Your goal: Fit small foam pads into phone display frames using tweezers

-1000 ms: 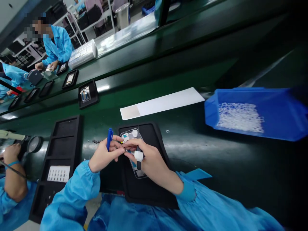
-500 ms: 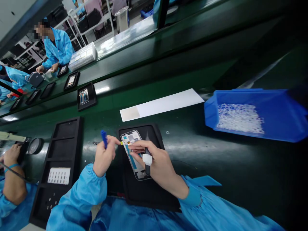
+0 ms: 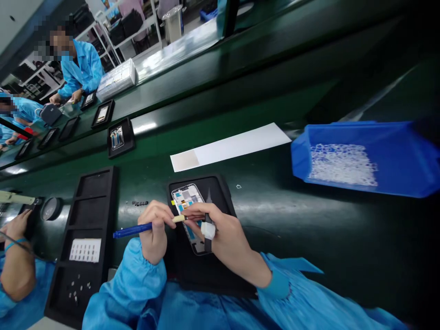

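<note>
My left hand [image 3: 155, 231] is closed around a blue pen-like tool [image 3: 132, 230] with a pale yellow end pointing right. That end meets the fingertips of my right hand [image 3: 237, 238], which pinch a tiny dark part [image 3: 186, 217] too small to name. Tucked across the same right hand is a slim black tool [image 3: 208, 230], apparently tweezers, with white wrapping on it and a grey point facing away. Beneath both hands, a phone frame [image 3: 187, 195] with a yellow tab at its left edge lies on a black tray [image 3: 209, 279], partly covered by my right fingers.
Left of me stands a black compartment tray [image 3: 112, 201] with a white card and small loose parts. A blue bin [image 3: 402, 160] of white pieces is at right; a white strip [image 3: 237, 146] lies ahead. Co-workers sit at left, one arm [image 3: 17, 270] close by.
My left hand has come down and right, and the blue tool has swung from upright to nearly level. Its pale end now meets my right fingertips. My right hand has hardly moved.
</note>
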A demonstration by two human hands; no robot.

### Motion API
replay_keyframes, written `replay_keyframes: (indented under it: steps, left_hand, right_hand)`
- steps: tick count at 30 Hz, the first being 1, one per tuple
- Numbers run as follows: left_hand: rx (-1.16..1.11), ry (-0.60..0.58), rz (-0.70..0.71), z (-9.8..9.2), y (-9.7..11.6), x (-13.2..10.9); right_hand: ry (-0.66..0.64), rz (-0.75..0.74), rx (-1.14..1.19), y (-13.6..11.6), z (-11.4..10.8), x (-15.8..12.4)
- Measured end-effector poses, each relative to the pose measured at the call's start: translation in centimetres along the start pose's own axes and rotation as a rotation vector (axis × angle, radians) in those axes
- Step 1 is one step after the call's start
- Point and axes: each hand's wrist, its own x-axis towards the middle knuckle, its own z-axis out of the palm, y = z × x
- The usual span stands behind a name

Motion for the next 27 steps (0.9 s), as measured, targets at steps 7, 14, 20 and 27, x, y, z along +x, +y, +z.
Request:
replay_keyframes:
  steps: [7, 14, 20, 27]
  left_hand:
    - [-0.110, -0.118, -0.217, -1.0, 1.6, -0.4]
    - [0.024, 0.013, -0.003, -0.9, 1.3, -1.5]
    - [0.123, -0.088, 0.136, -0.8, 1.5, -1.6]
    - [0.063, -0.067, 0.138, -0.6, 1.6, -1.2]
  right_hand:
    - [0.067, 0.094, 0.085, 0.3, -0.3, 0.1]
    - [0.076, 0.264, 0.284, 0.2, -0.6, 0.5]
    - [0.069, 0.310, 0.264, -0.3, -0.8, 0.7]
    - [0.061, 0.352, 0.289, -0.3, -1.1, 1.0]
